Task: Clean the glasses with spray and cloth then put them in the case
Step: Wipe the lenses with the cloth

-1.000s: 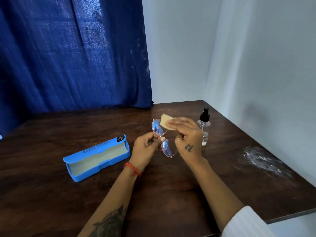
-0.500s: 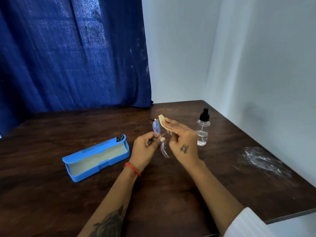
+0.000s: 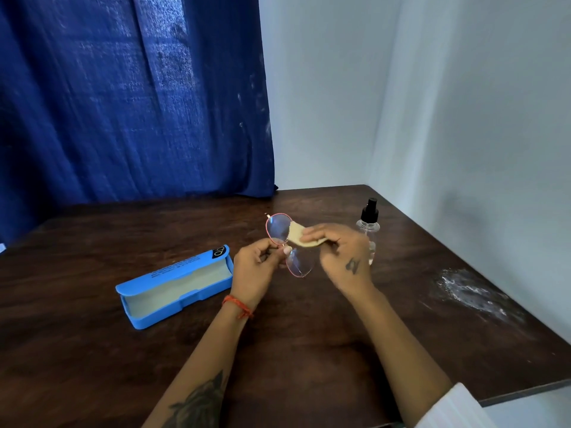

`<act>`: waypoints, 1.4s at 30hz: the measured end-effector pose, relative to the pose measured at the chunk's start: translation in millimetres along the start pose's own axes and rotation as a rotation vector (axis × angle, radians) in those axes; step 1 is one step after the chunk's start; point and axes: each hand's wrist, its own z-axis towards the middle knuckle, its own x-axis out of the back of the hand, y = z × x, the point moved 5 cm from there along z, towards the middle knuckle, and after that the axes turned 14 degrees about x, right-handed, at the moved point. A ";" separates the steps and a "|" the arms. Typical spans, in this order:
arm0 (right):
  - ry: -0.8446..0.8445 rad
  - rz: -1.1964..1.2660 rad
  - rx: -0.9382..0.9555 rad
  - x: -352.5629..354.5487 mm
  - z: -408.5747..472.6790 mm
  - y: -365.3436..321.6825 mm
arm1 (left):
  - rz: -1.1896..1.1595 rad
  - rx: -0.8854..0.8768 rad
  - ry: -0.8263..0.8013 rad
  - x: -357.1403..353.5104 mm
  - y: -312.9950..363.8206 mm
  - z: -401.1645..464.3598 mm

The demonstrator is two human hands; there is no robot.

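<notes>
Head view: I'm mid-wipe. My left hand (image 3: 256, 267) pinches the glasses (image 3: 289, 244) at the bridge, right of the open case (image 3: 173, 288); my right hand (image 3: 340, 251) pinches the cloth (image 3: 304, 237) against the far lens. Next I judge: wipe the near lens, then case them

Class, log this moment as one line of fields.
left hand: holds glasses | right hand: cloth on far lens | case: open | spray: standing
</notes>
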 end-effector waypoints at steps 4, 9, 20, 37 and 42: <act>-0.204 -0.081 0.140 -12.5 -6.2 -6.9 | -0.022 -0.010 0.009 1.2 0.3 0.0; -0.137 -0.060 -0.118 -6.5 -6.8 6.3 | -0.145 0.033 0.069 3.0 -3.5 2.3; 0.476 0.868 -1.173 -10.4 -52.0 14.0 | -0.471 0.142 0.065 -2.1 -8.8 2.1; 0.624 1.326 -1.437 -29.6 -59.3 -16.2 | -0.456 0.163 0.104 -2.2 -12.8 5.2; 0.582 0.954 -1.256 -14.3 -71.1 -4.0 | -0.427 0.142 0.107 -1.9 -12.4 4.9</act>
